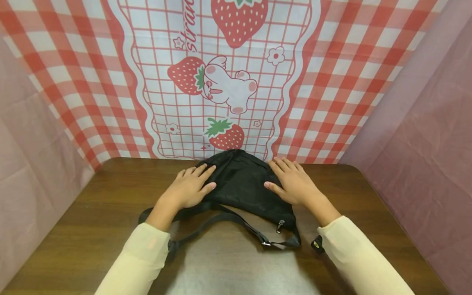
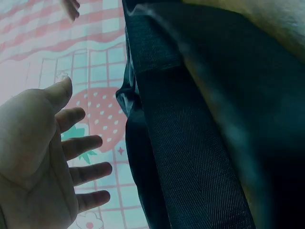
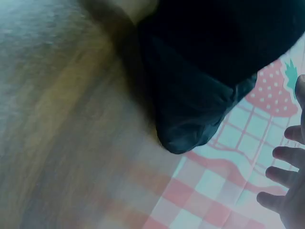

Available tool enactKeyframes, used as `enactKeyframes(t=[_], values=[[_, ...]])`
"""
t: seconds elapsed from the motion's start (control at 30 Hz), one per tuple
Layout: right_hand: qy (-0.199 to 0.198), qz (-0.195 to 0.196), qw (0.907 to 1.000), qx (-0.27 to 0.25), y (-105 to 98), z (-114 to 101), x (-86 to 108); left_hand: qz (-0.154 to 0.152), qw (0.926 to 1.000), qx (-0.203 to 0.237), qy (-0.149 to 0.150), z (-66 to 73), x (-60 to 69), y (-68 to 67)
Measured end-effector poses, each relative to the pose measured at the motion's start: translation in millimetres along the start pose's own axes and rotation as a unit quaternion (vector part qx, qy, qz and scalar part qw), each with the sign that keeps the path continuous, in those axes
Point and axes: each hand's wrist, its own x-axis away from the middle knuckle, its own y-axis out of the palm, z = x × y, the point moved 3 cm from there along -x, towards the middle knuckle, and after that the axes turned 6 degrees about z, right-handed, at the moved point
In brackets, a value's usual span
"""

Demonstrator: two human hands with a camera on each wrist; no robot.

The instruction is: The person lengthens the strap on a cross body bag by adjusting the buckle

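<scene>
A strawberry-print cloth (image 1: 228,98) hung behind and the worktop (image 1: 96,217) lay under the black bag (image 1: 239,184), whose strap (image 1: 221,217) looped in front. The left hand (image 1: 189,187) and right hand (image 1: 294,183) flanked the bag — fingers (image 1: 208,173) spread wide, contact unclear — with a zip pull (image 1: 280,226) at its right corner.

Black bag (image 1: 241,184), brown table (image 1: 99,209), red-and-white checked cloth (image 1: 343,82)

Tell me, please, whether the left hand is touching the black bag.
Apart. The left wrist view plainly shows patterned cloth between the left hand and the black bag.
</scene>
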Motion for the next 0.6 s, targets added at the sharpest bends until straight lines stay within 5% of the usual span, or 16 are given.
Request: enactKeyframes(t=[0.6], values=[[-0.127,-0.007,0.9918,0.015,13.2,-43.4,28.1,-0.014,0.9885,-0.092,0.119,32.5,20.2,23.1]])
